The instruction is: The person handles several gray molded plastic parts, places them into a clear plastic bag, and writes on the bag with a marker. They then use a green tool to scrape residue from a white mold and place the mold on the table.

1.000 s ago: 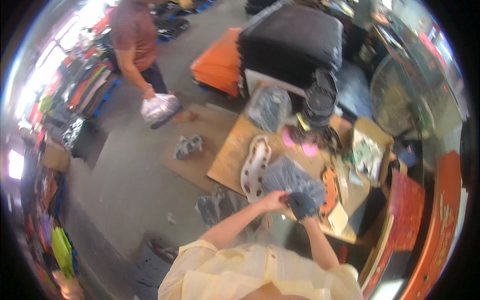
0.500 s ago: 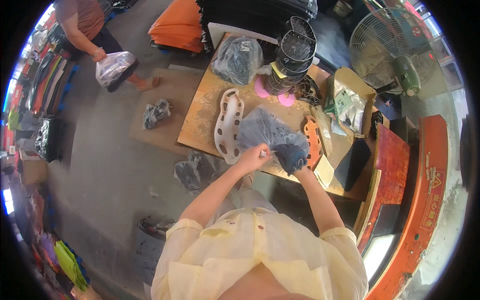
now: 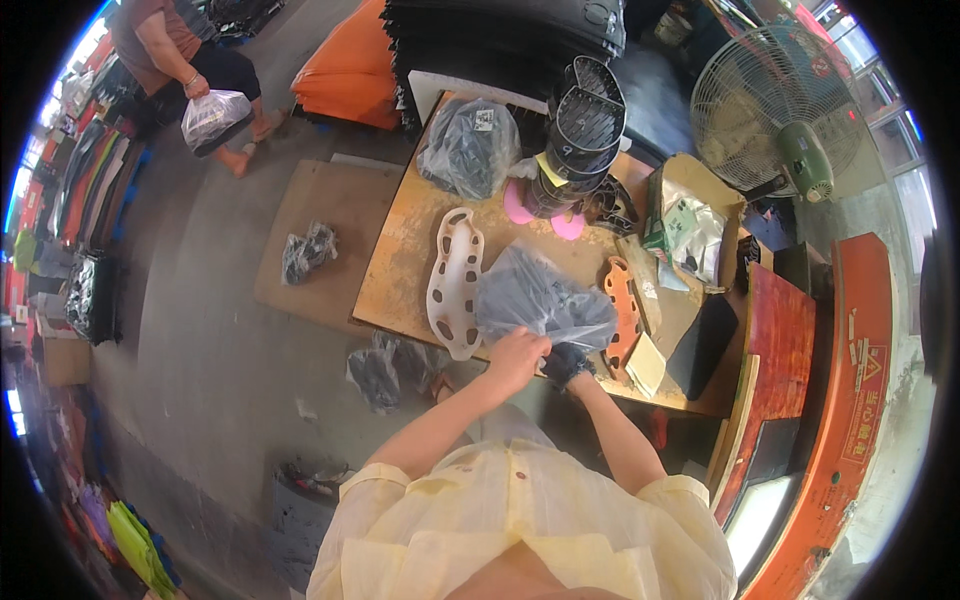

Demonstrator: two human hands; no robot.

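Observation:
A clear plastic bag [image 3: 540,295] with dark pieces inside lies at the near edge of the wooden table. My bare left hand [image 3: 520,358] is closed on the bag's gathered near end. Right beside it, my right hand [image 3: 567,365], in a dark glove, also grips that end; its fingertips are partly hidden. To the left of the bag lies a long white template with cut-out holes [image 3: 455,285]. A smaller orange template with holes [image 3: 622,310] is on its right.
Farther back on the table [image 3: 395,285] are another filled plastic bag [image 3: 468,150], a stack of black ring-shaped forms [image 3: 585,125] and an open carton [image 3: 740,185]. A fan [image 3: 790,130] stands far right. Small bags [image 3: 308,252] lie on the floor side. A person [image 3: 160,50] carries a bag far left.
My hands have come closer together and slightly nearer my body at the bag's end. The view has shifted a little. The person at far left has walked farther away with the bag.

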